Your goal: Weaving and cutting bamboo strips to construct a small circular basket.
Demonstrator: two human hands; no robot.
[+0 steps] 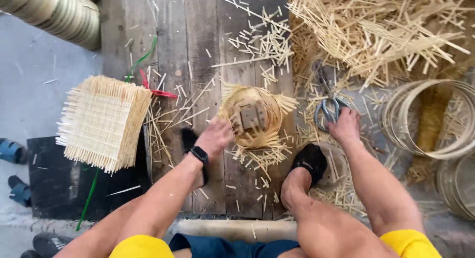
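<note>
Bamboo splints litter our plank floor around the basket point(256, 118) our loosely curled left hand point(213, 138) touches, while our right hand point(344, 125) grips scissors point(328, 103).

One head-worn camera looks steeply down, fairly close, probably from a seated height

The half-woven basket point(255, 120) sits at the centre of the plank floor point(193, 50). The left hand point(213, 138) touches its rim at 8 o'clock. At 3 o'clock, near it, lie the scissors point(329, 107), with the right hand point(344, 127) on their handles. The stack of woven mats point(104, 120) lies well apart at 9 o'clock. The strip pile point(376, 35) spreads at 1 o'clock, the hoops point(430, 118) beyond the scissors at 3.
</note>
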